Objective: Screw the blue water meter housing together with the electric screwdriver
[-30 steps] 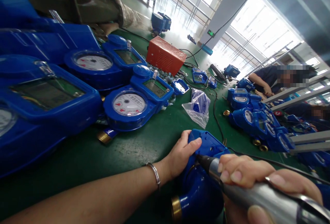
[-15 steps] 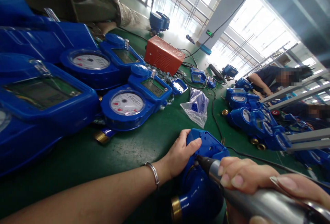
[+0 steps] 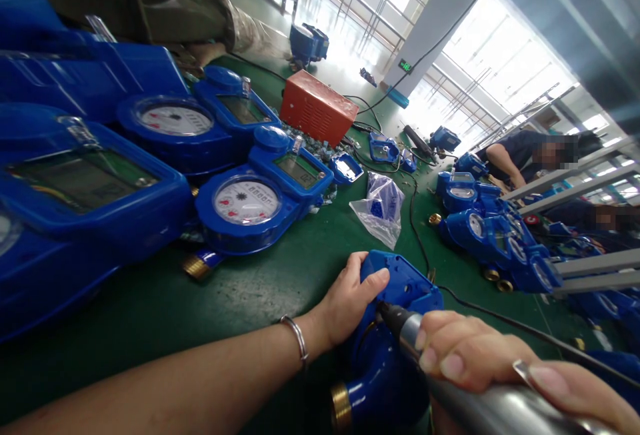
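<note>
My left hand [image 3: 353,295] is closed round the upper edge of a blue water meter [image 3: 400,281], its thumb lying on the flat plastic underside. The meter is turned bottom up, and its brass threaded end [image 3: 341,407] points toward me. In my right hand [image 3: 490,348] is a silver electric screwdriver [image 3: 515,400] with a black nose, wrapped by the fingers. The tip of its nose meets the meter beside my left thumb. Whatever screw or hole lies under the tip is hidden.
Several finished-looking blue meters [image 3: 245,201] crowd the left side. A clear plastic bag of small blue parts [image 3: 379,205] lies ahead, with an orange box [image 3: 320,108] behind it. More meters [image 3: 500,235] stand at right, near a co-worker [image 3: 517,155]. A black cable [image 3: 500,308] crosses the green bench.
My right hand and the screwdriver have shifted slightly left, with the tip still against the meter. My left hand and the meter have hardly moved.
</note>
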A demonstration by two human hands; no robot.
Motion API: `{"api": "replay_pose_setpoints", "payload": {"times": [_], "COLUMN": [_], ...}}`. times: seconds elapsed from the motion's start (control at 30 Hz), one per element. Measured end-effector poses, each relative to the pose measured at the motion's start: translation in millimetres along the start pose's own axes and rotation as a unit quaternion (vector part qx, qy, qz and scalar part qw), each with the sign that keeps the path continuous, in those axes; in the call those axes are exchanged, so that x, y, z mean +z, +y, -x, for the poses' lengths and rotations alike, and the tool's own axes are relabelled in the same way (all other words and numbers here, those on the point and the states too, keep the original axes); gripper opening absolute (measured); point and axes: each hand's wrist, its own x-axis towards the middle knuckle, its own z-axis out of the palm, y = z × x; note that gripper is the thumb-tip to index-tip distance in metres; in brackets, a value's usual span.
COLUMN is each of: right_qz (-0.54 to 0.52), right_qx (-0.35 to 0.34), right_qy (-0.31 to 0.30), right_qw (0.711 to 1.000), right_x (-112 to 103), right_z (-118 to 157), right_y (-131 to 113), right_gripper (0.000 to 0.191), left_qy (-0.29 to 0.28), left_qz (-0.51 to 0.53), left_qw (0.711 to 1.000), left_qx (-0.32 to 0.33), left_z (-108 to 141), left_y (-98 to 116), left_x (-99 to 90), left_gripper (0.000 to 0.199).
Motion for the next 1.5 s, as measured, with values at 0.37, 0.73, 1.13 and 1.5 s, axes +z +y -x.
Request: {"api": "replay_pose_setpoints", "payload": {"times": [0.37,0.73,1.13,1.5], "right_qz": [0.018,0.048,0.031,0.05], "right_qx": [0.019,0.022,0.034,0.039], "right_qy": [0.136,0.135,0.132,0.084], "right_qw": [0.99,0.99,0.99,0.994], "right_x": [16.7,24.6,17.7,6.0], "right_z": [-13.2,-11.1,-10.6,-13.3], "right_y": [-12.9,-11.6,-10.8,-18.8], "right_gripper": [0.019,0.022,0.024,0.018], "left_qy": [-0.004,0.003,0.011,0.005], "left_qz": [0.003,-0.006,-0.014,0.003], "left_qw": [1.0,1.0,1.0,1.0], "left_qx": [0.006,0.011,0.005,-0.004], "left_z": [1.2,2.7,3.0,2.9], "left_y": [3.0,9.0,8.1,4.8], "left_x": [-0.8,0.2,0.7,1.3], "left_gripper": [0.058,0.049,0.053,0.058]}}
